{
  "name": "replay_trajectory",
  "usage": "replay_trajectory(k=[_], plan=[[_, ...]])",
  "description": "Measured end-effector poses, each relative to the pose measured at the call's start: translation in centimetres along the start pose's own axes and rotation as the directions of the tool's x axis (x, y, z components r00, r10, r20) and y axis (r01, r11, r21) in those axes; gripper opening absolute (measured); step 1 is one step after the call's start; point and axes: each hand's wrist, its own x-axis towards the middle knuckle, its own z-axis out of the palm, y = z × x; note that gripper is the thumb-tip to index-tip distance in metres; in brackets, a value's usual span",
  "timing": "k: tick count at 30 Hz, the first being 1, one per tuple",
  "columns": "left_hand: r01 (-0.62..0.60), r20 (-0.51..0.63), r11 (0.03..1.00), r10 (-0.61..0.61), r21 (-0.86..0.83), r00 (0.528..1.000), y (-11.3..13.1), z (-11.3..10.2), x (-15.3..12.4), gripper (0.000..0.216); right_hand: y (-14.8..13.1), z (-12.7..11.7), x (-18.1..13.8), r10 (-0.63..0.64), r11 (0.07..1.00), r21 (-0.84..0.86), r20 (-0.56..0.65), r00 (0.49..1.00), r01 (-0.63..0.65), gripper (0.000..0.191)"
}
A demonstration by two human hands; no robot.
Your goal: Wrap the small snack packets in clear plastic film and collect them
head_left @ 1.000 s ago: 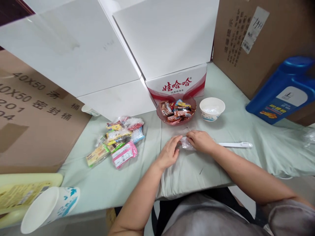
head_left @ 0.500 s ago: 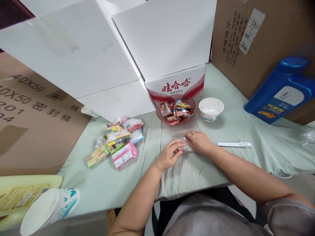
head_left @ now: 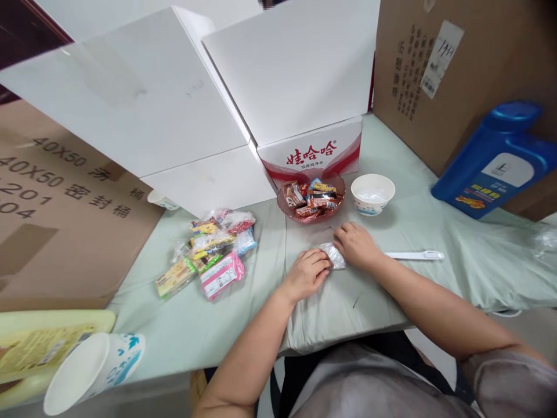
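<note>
A small, shiny clear plastic packet (head_left: 334, 255) lies flat on the cloth between my two hands. My left hand (head_left: 307, 273) has its fingers bent together over the packet's left edge. On its right side, my right hand (head_left: 355, 245) grips the packet's edge with curled fingers. Both palms face down, so the thumbs are partly hidden. Beside my right wrist rests a white plastic handle (head_left: 418, 255); the wrist covers its left end. Just beyond my hands stand a pink glass bowl (head_left: 282, 203) of wrapped snacks and a white paper bowl (head_left: 369, 204) with something clear inside.
Wrapped snacks (head_left: 213, 249) lie heaped on the left of the green cloth (head_left: 256, 313). A paper cup (head_left: 122, 360) is tipped at the lower left. White boxes (head_left: 300, 69) and a brown carton (head_left: 65, 220) wall the back and left. A blue bottle (head_left: 496, 162) stands right.
My left hand has turned from a raised pinch to lying palm down on the packet. The packet now looks flatter and more exposed. My right hand has shifted slightly.
</note>
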Motion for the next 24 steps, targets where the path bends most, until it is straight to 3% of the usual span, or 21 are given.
replay_trajectory(k=[3, 5, 8, 10, 14, 19, 24], plan=[[-0.015, -0.068, 0.999, 0.012, -0.042, 0.998, -0.1, 0.0, -0.1, 0.016, 0.6, -0.2, 0.1, -0.009, 0.993, 0.114, 0.008, 1.0, 0.008, 0.026], [0.023, -0.19, 0.997, -0.037, -0.076, 0.981, -0.2, -0.2, -0.1, 0.015, 0.6, -0.1, 0.2, -0.056, 0.986, 0.16, 0.053, 0.997, 0.047, 0.021], [0.169, -0.39, 0.975, -0.214, -0.146, 0.896, -0.7, -0.4, -0.3, 0.014, 0.2, 0.1, 0.1, -0.07, 0.97, 0.237, 0.058, 0.996, 0.054, 0.006], [0.227, -0.44, 0.953, -0.295, -0.201, 0.848, -1.1, -0.5, -0.3, 0.012, 0.0, 0.2, 0.1, -0.037, 0.927, 0.375, 0.031, 0.999, 0.023, 0.004], [0.225, -0.399, 0.924, -0.341, -0.31, 0.851, -1.2, -0.6, -0.4, 0.006, -0.1, 0.5, 0.0, 0.012, 0.803, 0.595, 0.005, 1.0, -0.013, 0.006], [0.192, -0.355, 0.937, -0.292, -0.292, 0.888, -0.4, -0.7, -0.4, 0.014, -0.4, 0.9, -0.2, -0.008, 0.777, 0.629, -0.032, 0.999, 0.026, 0.007], [0.242, -0.279, 0.927, -0.323, -0.287, 0.904, -0.4, -0.5, -0.5, 0.021, -0.7, 1.0, -0.2, -0.006, 0.745, 0.665, -0.073, 0.997, 0.053, 0.009]])
